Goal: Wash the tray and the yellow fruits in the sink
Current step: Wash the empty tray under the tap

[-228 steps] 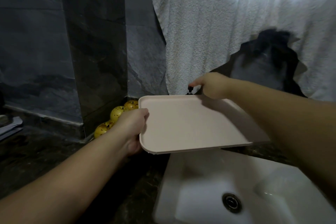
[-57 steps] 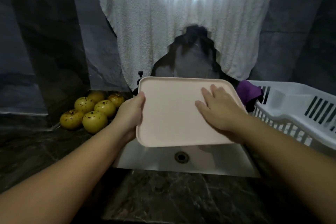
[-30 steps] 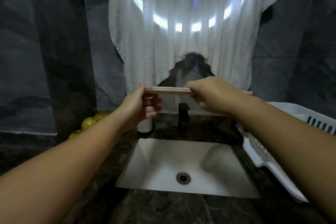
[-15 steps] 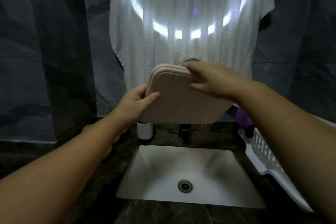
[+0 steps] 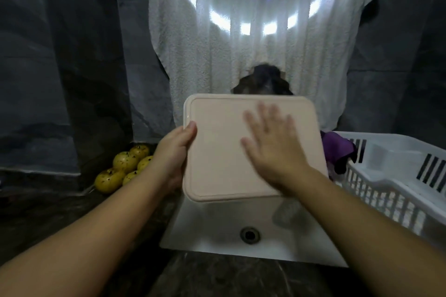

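Head view: the tray (image 5: 217, 152), half a second ago tipped with its underside up, is now turned to face the person over the sink (image 5: 212, 231). The left hand (image 5: 172, 152) grips its left edge; the right hand (image 5: 272, 144), before pinching the top, lies flat on it, rubbing. The yellow fruits (image 5: 123, 167) wait unwashed on the surface

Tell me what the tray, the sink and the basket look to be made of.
Tray: likely matte plastic, pale pink, with a moulded rounded rim and no gloss.
Sink: glossy white, probably ceramic; reflections show on its smooth walls.
Basket: white plastic, with thin moulded slats.
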